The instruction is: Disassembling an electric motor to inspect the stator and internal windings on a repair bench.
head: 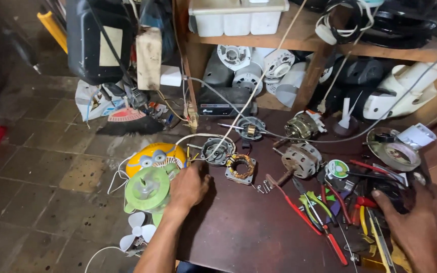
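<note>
Green fan housing (147, 190) sat under the left hand (188, 186), fingers curled on its edge; right hand (414, 218) spread loosely over scattered tools (330, 212), gripping nothing. Beyond: two motors (299, 159), one round yellow-labelled tin (337, 168).

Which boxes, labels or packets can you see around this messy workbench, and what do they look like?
Black jug: hanging top left, pale rectangular label.
White tub: top shelf, long and rectangular.
Black box: under the shelf, small white label.
Round sticker: on the bench, white and green.
Plastic bag: on the floor, white, printed.
</note>
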